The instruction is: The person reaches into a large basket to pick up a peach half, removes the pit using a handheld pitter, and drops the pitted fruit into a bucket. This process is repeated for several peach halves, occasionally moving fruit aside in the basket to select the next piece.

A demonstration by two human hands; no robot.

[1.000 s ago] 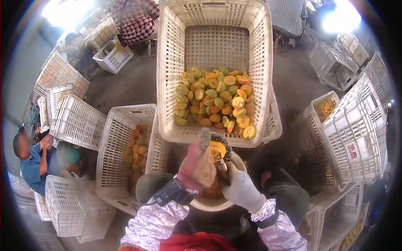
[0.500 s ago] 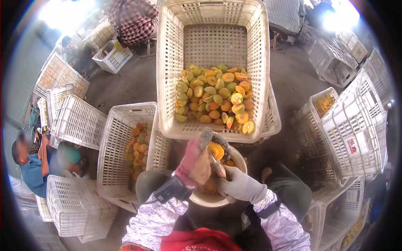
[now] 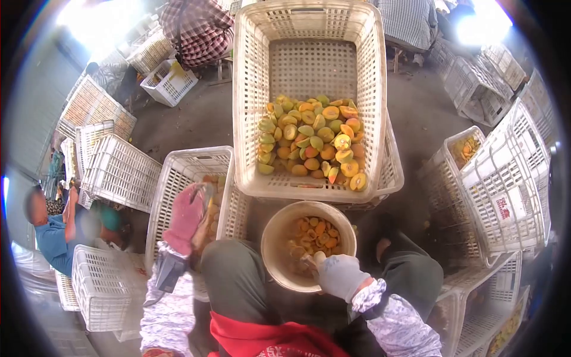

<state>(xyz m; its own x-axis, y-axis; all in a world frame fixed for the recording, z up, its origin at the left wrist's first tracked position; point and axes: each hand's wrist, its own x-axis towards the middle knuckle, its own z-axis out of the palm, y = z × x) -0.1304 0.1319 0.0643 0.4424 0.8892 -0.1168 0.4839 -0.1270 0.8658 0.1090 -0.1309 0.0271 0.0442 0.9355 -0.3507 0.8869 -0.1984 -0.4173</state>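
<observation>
My left hand [image 3: 189,220], in a pink glove with dark, dirty fingertips, is over the crate [image 3: 156,208] at my left. Its fingers are smeared and partly hidden, so I cannot make out whether it holds anything. Fruit halves [image 3: 212,229], which look like yellow peaches, lie below it. In a pale grey glove, my right hand [image 3: 342,276] is closed around a wooden-handled pitting knife [image 3: 307,260], blurred and pointing into the bucket. That round white bucket [image 3: 267,253] stands between my knees with orange pieces [image 3: 318,233] in it.
Ahead, a large white crate [image 3: 253,149] holds green-and-orange fruit halves [image 3: 309,137] and rests on another crate. Stacked crates [image 3: 502,190] stand at the right, and more crates [image 3: 119,172] at the left. A person in blue [image 3: 53,238] sits far left.
My left hand has moved from above the bucket to the left crate, away from the knife. The fruit half it held is not visible. My right hand remains at the bucket with the knife lowered.
</observation>
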